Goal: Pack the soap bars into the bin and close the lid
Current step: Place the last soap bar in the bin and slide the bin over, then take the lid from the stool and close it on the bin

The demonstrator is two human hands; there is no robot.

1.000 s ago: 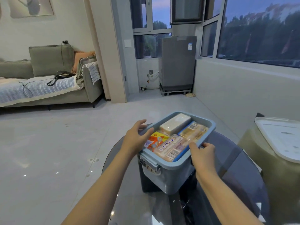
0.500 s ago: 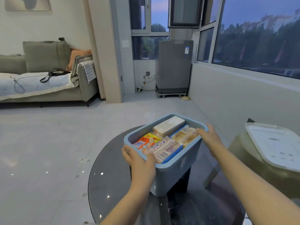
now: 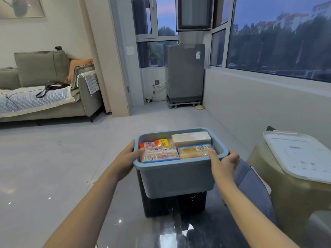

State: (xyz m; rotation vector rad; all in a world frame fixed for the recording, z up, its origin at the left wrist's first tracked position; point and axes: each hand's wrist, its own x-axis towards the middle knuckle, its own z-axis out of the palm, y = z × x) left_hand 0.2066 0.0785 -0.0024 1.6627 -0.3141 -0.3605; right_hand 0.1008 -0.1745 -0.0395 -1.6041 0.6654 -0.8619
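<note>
Head view: blue-grey bin [image 3: 177, 178] sits on a dark glass table [image 3: 188, 230], near centre of the scene, long side facing the camera, no lid on it. Left hand [image 3: 128, 159] grips the bin's left rim, thumb hooked over the edge into the bin and touching the near-left soap pack, fingers down the outside wall. Right hand [image 3: 223, 162] grips the right near corner of the rim, thumb over the edge beside the near-right pack, fingers curled round the outside. Both forearms reach in from the near edge. Bin contents, four wrapped soap bars filling the top layer: orange-and-yellow pack [image 3: 155, 143] far left; plain white bar [image 3: 191, 138] far right; pink pack with barcode [image 3: 159, 154] near left; yellow-brown pack with blue edge and barcode [image 3: 194, 151] near right. All four lie flat, touching one another. A white lid [image 3: 297, 154] lies on a pale olive seat [image 3: 290, 199] to the right of the table, apart from the bin. Background: grey tiled floor [image 3: 53, 158], grey-green sofa [image 3: 44, 90] far left with a black bag [image 3: 53, 85] on its cover, grey washing machine [image 3: 185, 73] far centre below the windows.
</note>
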